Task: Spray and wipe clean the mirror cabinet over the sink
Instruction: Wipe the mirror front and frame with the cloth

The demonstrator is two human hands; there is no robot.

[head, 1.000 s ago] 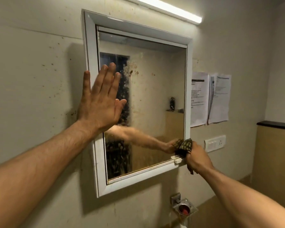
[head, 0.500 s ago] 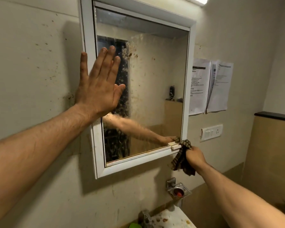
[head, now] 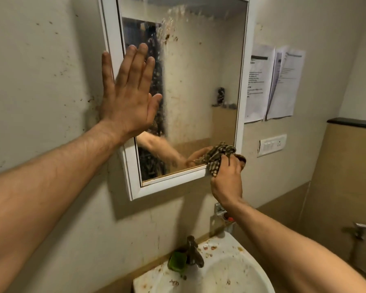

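Mirror cabinet: the white-framed rectangular mirror cabinet [head: 169,182] hangs on the stained cream wall [head: 40,81] above the sink. Its top edge is cut off by the view.
Left hand: the left hand [head: 129,96] lies flat on the cabinet's left side, fingers straight. The little finger is spread over the frame's left rail, the other three are close together on the glass, and the thumb points right.
Right hand: the right hand [head: 226,180] has its fingers curled tight around a bunched brown-and-cream checked cloth [head: 218,155].
Cloth: pressed at the lower right corner, touching both the glass and the bottom rail.
Glass: brown specks and a hazy streak sit in the upper middle. The broad stretch between the two hands is uncovered.
Right edge: a narrow strip of wall separates the frame from two printed paper sheets [head: 273,81], with a white switch plate [head: 272,144] below them.
Below: bare wall lies between the bottom rail and the white ceramic sink [head: 226,269], which is spattered with brown bits. A tarnished metal tap [head: 193,250] stands at its back, with a green object [head: 176,260] just beside it.
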